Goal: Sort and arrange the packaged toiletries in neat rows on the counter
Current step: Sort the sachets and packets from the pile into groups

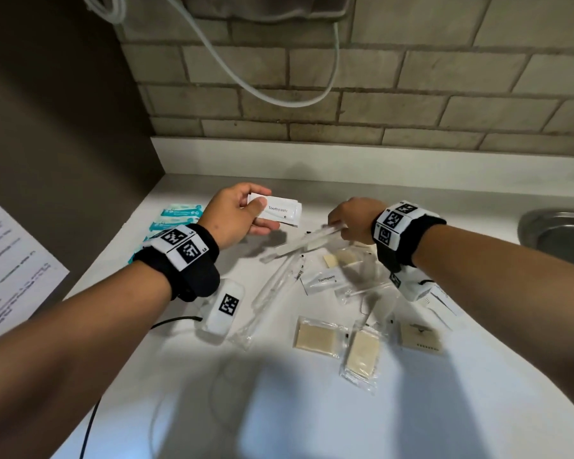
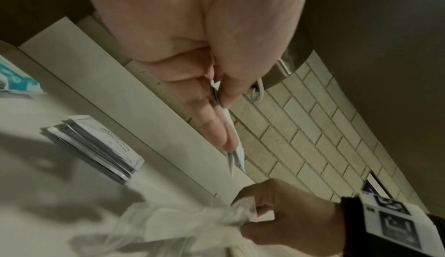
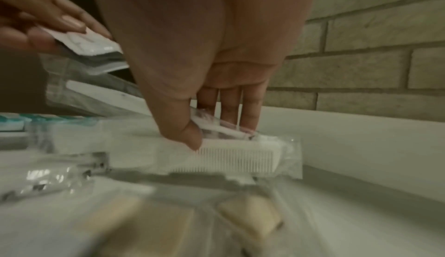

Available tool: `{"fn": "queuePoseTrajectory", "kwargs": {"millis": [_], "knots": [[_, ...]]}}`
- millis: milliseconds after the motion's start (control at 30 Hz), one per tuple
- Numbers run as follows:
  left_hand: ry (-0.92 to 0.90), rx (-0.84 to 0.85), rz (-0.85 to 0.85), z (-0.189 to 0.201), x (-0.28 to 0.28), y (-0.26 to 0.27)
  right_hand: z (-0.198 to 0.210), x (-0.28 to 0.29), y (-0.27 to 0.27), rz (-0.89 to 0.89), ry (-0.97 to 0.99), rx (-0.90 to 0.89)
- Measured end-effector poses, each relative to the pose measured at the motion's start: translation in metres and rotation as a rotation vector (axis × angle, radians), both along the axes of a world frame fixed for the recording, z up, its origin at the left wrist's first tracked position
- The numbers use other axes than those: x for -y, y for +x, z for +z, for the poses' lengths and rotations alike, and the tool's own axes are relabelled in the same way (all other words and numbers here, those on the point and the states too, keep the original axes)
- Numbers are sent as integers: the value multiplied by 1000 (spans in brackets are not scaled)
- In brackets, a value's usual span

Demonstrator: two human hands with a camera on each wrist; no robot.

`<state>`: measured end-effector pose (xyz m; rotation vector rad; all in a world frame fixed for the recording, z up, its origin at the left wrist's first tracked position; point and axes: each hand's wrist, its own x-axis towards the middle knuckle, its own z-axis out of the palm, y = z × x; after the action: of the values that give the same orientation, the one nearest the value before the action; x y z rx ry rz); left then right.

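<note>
My left hand (image 1: 246,213) pinches a small stack of white toothpaste sachets (image 1: 280,210) between thumb and fingers, above the back left of the counter; their edges show in the left wrist view as toothpaste sachets (image 2: 231,143). My right hand (image 1: 348,223) pinches clear-wrapped packets (image 1: 307,241), among them a white comb (image 3: 238,158), lifted a little over the pile. One more toothpaste sachet (image 1: 323,280) lies on the white counter (image 1: 312,409) among clear-wrapped toothbrushes (image 1: 272,293) and beige soap packets (image 1: 317,336).
Teal packets (image 1: 176,217) lie in a row at the counter's left. A stack of shampoo sachets (image 2: 106,146) lies near the back wall. A steel sink (image 1: 557,230) sits at the right. A brick wall (image 1: 378,94) stands behind, with a hanging hose (image 1: 279,94).
</note>
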<state>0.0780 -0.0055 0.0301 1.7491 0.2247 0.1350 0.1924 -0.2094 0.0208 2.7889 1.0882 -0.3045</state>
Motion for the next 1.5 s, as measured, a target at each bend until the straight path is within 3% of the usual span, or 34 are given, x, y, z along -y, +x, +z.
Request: {"fn": "queuePoseTrajectory", "kwargs": {"millis": [233, 400, 600, 900, 1133, 1333, 1500], "knots": [[-5, 9, -31, -3, 0, 6, -22, 8, -20, -9, -122, -43], [-17, 8, -49, -4, 6, 10, -15, 5, -49, -30, -47, -16], [2, 3, -94, -2, 21, 14, -30, -1, -75, -86, -83, -108], [21, 15, -123, 3, 38, 13, -41, 6, -75, -130, -12, -94], [6, 29, -115, 8, 44, 8, -43, 3, -73, -68, -120, -43], [3, 37, -101, 7, 48, 3, -46, -14, -66, -152, -126, -124], [-6, 54, -117, 11, 54, 1, -52, -28, -51, -179, -263, -185]]}}
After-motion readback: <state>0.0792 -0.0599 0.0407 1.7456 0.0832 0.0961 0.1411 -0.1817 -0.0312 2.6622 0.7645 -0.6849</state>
